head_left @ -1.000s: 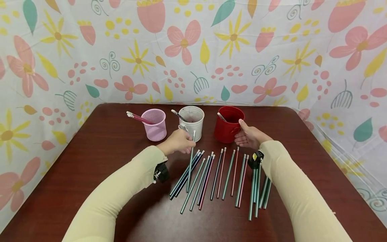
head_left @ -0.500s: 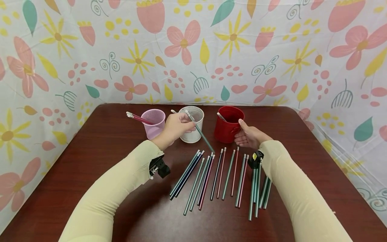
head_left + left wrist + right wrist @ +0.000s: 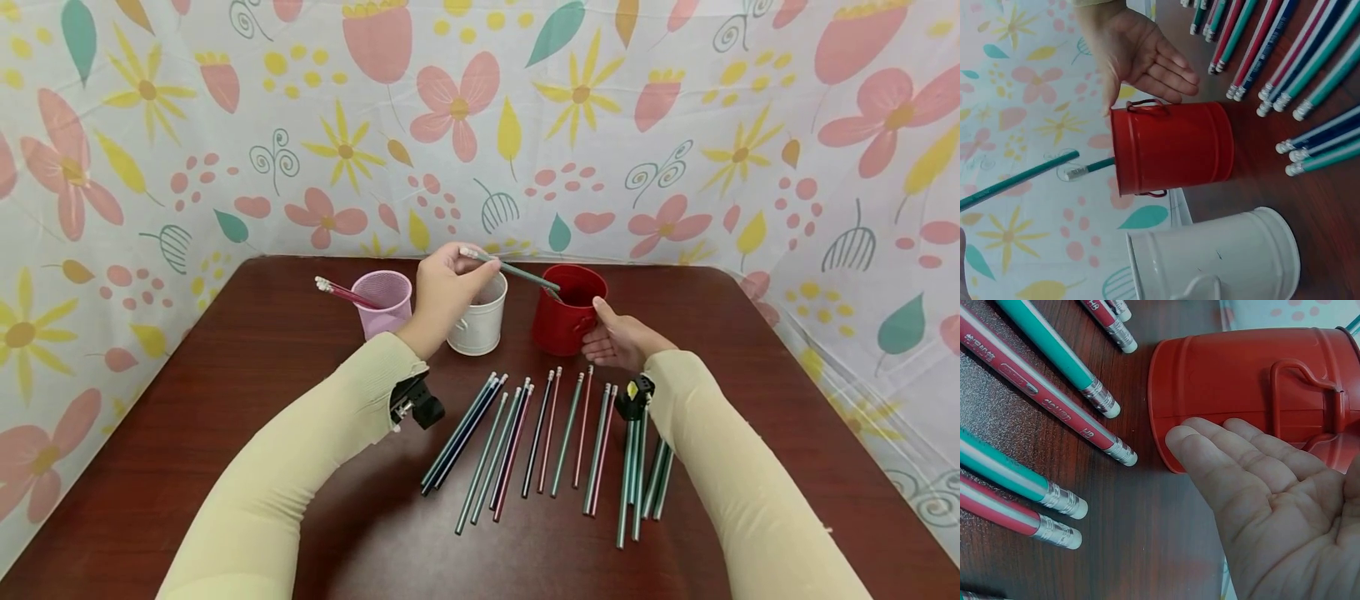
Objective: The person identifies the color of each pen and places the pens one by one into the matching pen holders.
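My left hand (image 3: 448, 287) pinches a green pencil (image 3: 517, 271) by its eraser end, above the white bucket (image 3: 477, 332). The pencil slants slightly down to the right, its far end over the rim of the red bucket (image 3: 557, 329). In the left wrist view another green pencil (image 3: 1099, 165) stands in that bucket, eraser end sticking out. My right hand (image 3: 621, 337) rests beside the red bucket with fingers extended along its side, thumb at the rim. In the right wrist view its fingers (image 3: 1210, 447) lie close by the bucket's wire handle (image 3: 1279, 394).
A pink mesh cup (image 3: 386, 323) with red pencils (image 3: 347, 293) leaning out stands left of the white bucket. Several green, red and dark blue pencils (image 3: 567, 433) lie fanned across the dark wooden table (image 3: 360, 517), erasers toward the buckets. A flowered cloth (image 3: 457, 192) hangs behind.
My left hand has lifted the green pencil from near the row of pencils up past the white bucket, swinging its free end right to the red bucket. My right hand stays put.
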`<act>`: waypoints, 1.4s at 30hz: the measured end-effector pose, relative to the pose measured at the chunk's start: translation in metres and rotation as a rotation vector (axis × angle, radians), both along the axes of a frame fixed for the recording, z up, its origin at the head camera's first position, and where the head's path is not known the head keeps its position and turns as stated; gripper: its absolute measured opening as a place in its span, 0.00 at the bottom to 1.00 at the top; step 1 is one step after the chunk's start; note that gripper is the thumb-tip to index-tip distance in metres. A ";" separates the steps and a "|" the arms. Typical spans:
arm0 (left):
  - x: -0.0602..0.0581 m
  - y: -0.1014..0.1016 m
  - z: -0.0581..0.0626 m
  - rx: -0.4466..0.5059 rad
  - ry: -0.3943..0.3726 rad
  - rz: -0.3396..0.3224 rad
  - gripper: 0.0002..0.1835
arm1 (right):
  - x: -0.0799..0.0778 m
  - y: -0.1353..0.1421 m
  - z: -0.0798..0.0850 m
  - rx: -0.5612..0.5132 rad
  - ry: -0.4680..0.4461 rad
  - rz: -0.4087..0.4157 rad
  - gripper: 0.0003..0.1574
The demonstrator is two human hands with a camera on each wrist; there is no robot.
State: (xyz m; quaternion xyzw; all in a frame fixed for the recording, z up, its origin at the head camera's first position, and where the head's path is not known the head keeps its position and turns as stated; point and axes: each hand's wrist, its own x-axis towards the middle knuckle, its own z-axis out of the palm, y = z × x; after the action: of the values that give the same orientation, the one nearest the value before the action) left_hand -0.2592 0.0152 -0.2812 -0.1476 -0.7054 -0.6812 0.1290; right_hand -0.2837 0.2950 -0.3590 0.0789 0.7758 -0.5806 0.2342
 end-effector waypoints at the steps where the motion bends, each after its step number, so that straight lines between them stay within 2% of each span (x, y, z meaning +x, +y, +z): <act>1: 0.000 0.003 0.000 0.002 0.011 0.001 0.06 | 0.000 0.000 0.000 -0.001 -0.001 -0.003 0.52; 6: -0.002 0.016 -0.002 -0.074 0.072 0.001 0.08 | 0.001 0.001 -0.002 -0.008 -0.001 -0.012 0.52; 11: -0.008 0.027 -0.012 -0.182 0.131 0.005 0.07 | 0.001 0.002 -0.002 0.000 0.000 -0.009 0.54; 15: -0.009 0.031 -0.021 -0.209 0.147 -0.027 0.06 | 0.001 0.001 0.000 0.016 0.006 0.006 0.56; 19: -0.010 0.035 -0.022 -0.274 0.162 -0.050 0.07 | 0.001 0.001 0.002 0.010 0.012 0.010 0.56; 22: -0.013 0.038 -0.020 -0.352 0.149 -0.055 0.09 | 0.001 0.001 0.003 0.005 0.018 0.004 0.54; 28: -0.017 0.047 -0.016 -0.493 0.052 -0.056 0.09 | 0.002 0.002 0.002 0.000 0.009 -0.005 0.51; 35: -0.018 0.059 -0.021 -0.536 -0.003 -0.035 0.07 | 0.002 0.002 0.000 0.006 0.008 -0.007 0.53; 42: -0.023 0.063 -0.024 -0.627 0.001 0.003 0.08 | 0.002 0.000 0.000 -0.008 0.010 -0.004 0.53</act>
State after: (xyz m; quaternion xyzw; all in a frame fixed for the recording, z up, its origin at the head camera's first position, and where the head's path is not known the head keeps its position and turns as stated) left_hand -0.2817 0.0784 -0.3054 -0.1794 -0.8811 -0.4304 0.0784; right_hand -0.2820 0.2954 -0.3590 0.0765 0.7746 -0.5845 0.2293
